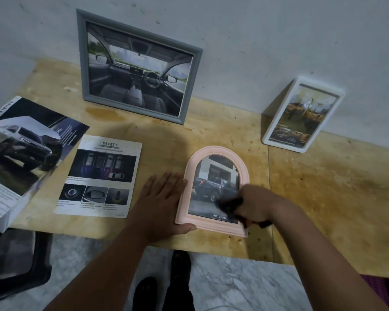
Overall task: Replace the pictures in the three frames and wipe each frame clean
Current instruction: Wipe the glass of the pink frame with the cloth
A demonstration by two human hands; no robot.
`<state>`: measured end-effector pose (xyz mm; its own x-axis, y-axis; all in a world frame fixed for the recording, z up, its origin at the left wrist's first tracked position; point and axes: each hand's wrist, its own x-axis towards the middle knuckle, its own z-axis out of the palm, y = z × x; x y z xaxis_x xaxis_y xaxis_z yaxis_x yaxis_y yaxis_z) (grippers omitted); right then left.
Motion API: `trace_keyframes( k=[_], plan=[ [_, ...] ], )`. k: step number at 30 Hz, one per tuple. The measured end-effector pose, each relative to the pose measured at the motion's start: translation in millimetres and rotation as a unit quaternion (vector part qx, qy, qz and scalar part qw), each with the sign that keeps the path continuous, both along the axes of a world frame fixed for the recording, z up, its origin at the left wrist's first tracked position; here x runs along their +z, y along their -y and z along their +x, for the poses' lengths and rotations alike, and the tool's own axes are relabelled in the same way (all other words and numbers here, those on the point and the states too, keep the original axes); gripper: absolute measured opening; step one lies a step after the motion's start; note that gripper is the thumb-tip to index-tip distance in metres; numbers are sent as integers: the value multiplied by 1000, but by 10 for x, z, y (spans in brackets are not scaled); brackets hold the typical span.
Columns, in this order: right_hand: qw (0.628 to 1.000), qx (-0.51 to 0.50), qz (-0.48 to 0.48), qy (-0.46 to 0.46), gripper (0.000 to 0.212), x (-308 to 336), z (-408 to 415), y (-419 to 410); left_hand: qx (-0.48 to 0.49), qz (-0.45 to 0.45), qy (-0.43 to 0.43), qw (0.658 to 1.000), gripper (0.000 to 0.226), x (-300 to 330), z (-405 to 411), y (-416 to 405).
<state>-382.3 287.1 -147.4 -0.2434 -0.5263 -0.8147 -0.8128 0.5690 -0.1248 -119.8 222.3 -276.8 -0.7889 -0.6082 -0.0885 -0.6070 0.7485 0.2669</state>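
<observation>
Below the table edge lies a marble floor [234, 286]. On the wooden table [323, 198] near the edge the pink arched frame [189, 187] lies flat; the left hand [164, 203] presses flat beside it, and the right hand [254, 207] grips a dark cloth [229, 204] on its glass. Left lie a safety leaflet [99, 178] and a brochure [25, 149]. Farther, a grey frame [135, 66] and a white frame [301, 115] lean on the pale wall [279, 30].
</observation>
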Motion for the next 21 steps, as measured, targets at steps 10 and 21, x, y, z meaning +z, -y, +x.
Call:
trace_keyframes(
  k=[10,21],
  plan=[
    [918,32,-372,-134,53,-879,220,112,2,-5,-1,1000,121,-22,3,-2],
    [942,-38,-293,159,47,-353,154,-92,3,-10,-11,1000,119,-29,-3,-6]
  ],
)
